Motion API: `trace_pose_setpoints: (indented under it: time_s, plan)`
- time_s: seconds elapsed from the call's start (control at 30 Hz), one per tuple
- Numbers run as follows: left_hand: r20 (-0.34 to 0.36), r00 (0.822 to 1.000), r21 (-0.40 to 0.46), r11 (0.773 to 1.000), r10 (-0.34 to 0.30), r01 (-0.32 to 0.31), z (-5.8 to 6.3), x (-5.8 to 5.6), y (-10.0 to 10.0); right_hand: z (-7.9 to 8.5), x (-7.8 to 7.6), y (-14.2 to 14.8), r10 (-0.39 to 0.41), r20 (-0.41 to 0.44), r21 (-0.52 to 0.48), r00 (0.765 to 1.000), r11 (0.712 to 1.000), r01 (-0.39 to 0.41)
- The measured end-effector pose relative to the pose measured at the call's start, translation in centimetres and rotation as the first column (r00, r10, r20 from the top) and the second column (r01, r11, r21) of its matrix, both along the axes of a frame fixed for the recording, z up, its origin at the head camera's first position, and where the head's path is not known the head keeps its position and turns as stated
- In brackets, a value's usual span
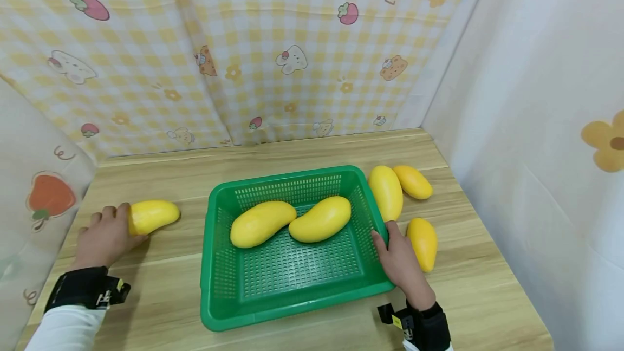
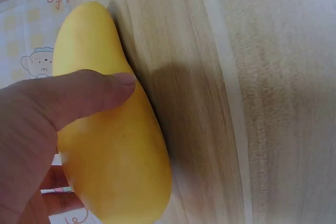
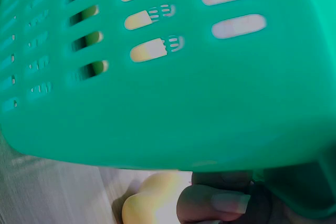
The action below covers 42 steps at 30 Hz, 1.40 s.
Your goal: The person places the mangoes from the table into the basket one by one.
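Note:
My left hand (image 1: 104, 237) grips a yellow mango (image 1: 155, 216) on the left of the wooden table. In the left wrist view, the thumb lies across the mango (image 2: 113, 156) and the other fingers are on its far side. My right hand (image 1: 402, 256) holds the right rim of a green plastic basket (image 1: 287, 307), with fingers (image 3: 210, 203) curled at the rim in the right wrist view. Two mangoes lie inside the basket: one mango (image 1: 263, 225) left of centre, another mango (image 1: 320, 220) to its right.
Right of the basket lie a larger mango (image 1: 386, 194) against its side, a smaller mango (image 1: 413, 182) beside that, and a third mango (image 1: 423, 244) near my right hand. A checked cloth (image 1: 292, 96) hangs behind the table (image 1: 166, 280), and a white cloth (image 1: 526, 123) on the right.

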<state>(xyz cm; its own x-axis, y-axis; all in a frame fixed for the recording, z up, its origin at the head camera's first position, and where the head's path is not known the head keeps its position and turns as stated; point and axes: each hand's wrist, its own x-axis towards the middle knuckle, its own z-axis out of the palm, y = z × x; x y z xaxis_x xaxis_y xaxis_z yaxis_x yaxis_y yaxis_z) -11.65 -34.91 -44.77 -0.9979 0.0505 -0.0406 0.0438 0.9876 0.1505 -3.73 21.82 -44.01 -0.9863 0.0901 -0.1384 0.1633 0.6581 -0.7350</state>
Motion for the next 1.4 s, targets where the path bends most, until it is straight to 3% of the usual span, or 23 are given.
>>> trace_pose_setpoints:
  time_s: [0.43, 0.57, 0.7, 0.87, 1.1, 1.4]
  plan:
    - [-0.031, 0.998, 0.046, 0.998, 0.048, -0.047, -0.1, 0.7, 0.2, -0.2, 0.0, 0.0, -0.001, -0.005, -0.001, 1.0, 1.0, 0.001]
    - [-0.08, 0.995, 0.083, 0.995, 0.063, -0.057, 1.1, 1.1, 0.8, 0.0, 0.0, 0.0, 0.01, 0.002, -0.008, 1.0, 1.0, -0.01]
    - [-0.187, 0.981, 0.112, 0.994, 0.042, -0.022, 3.0, 1.1, 2.5, 0.1, 0.0, 0.1, 0.011, -0.004, -0.006, 1.0, 1.0, -0.011]
    - [-0.242, 0.97, 0.127, 0.992, 0.019, 0.012, 5.0, 1.0, 4.8, 0.0, -0.1, 0.1, 0.014, -0.003, -0.001, 1.0, 1.0, -0.014]
    - [-0.319, 0.948, 0.127, 0.991, 0.008, 0.035, 6.1, 1.3, 6.0, 0.2, -0.1, -0.2, 0.016, 0.012, -0.006, 1.0, 1.0, -0.016]
    - [-0.38, 0.924, 0.136, 0.987, -0.032, 0.09, 8.5, 1.6, 8.6, 0.2, 0.0, 0.0, 0.01, 0.01, -0.001, 1.0, 1.0, -0.01]
